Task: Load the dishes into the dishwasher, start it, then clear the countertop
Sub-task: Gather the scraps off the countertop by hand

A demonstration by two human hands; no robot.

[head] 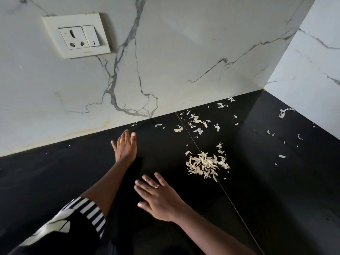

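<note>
My L hand [125,146]: fingers straight, together, low over black bench [55,181] nr wall [165,61]. R hand [158,197]: spread flat, beside peel pile [206,165]; loose scraps [195,122] toward corner.

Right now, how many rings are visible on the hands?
2: gold ring on the left hand, near the wall; second ring on the right hand, closer in. Fingers partly hidden; could be more.

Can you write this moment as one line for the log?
step: clearing countertop | left hand: open, near wall | right hand: open, left of peel pile | loose peels: toward corner
</note>
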